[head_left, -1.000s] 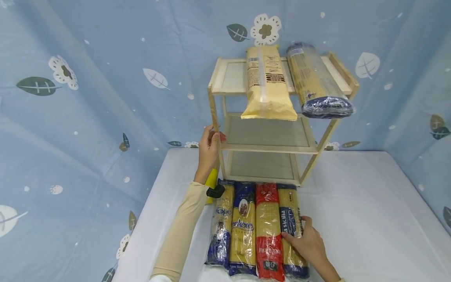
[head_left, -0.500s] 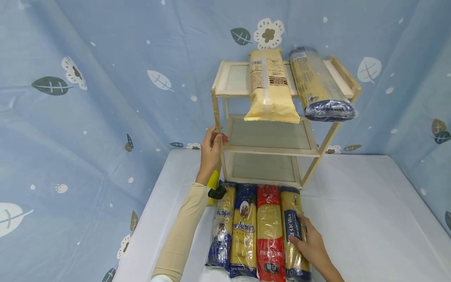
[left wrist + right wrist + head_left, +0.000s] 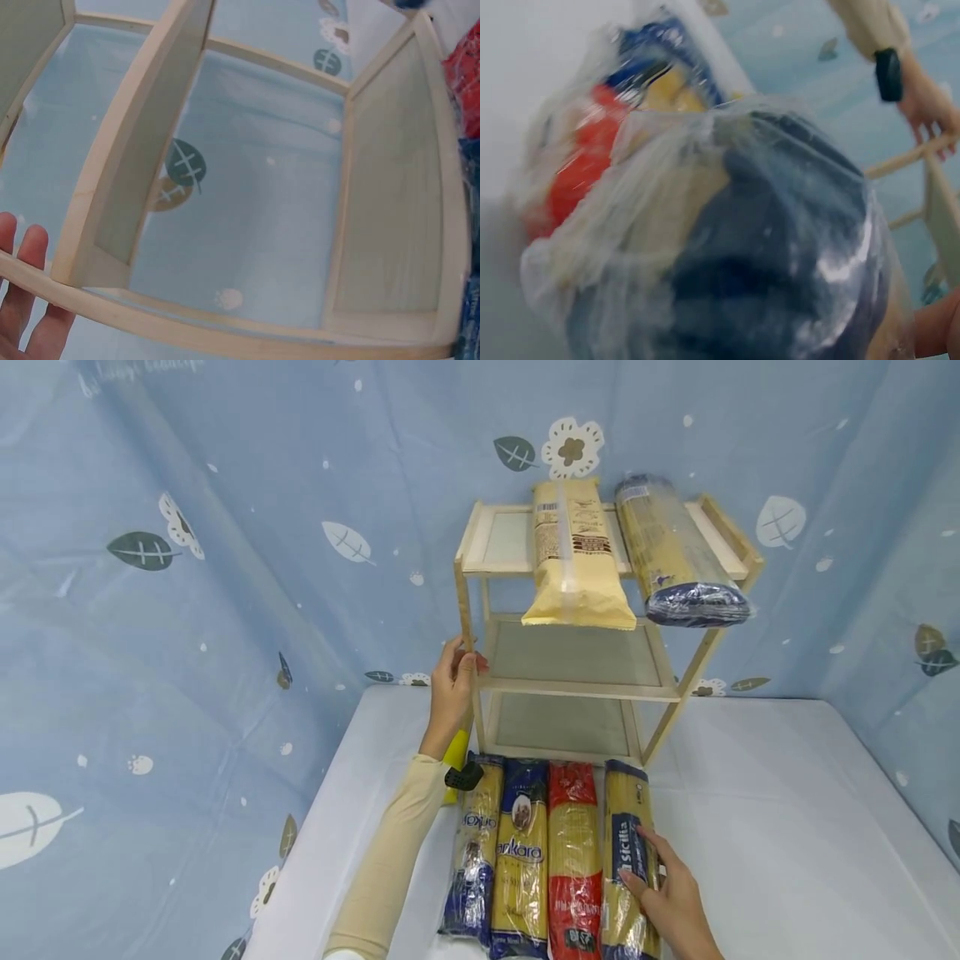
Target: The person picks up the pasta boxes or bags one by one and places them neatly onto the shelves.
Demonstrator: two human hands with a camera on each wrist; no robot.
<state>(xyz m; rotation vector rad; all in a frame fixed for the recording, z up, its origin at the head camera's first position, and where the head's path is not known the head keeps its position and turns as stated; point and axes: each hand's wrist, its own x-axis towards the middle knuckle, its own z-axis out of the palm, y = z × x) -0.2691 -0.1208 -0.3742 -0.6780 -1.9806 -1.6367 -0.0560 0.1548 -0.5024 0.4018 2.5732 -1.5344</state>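
Note:
My left hand grips the left front post of a small wooden shelf rack. In the left wrist view its fingers curl round the rail. My right hand holds a yellow spaghetti pack with a dark blue label, thumb on top and fingers at its right side. The same pack's clear and blue end fills the right wrist view, blurred. To its left lie a red-ended spaghetti pack and two blue-and-yellow spaghetti packs, one in the middle and one far left.
On the rack's top shelf lie a cream paper-wrapped pack and a clear pasta pack with blue ends, both overhanging its front. A yellow object stands partly hidden behind the left wrist. A patterned blue cloth surrounds the white table.
My right hand has shifted the dark-labelled spaghetti pack slightly right, widening the gap from the red-ended one. My left hand stays on the post. The head view has tilted a little upward.

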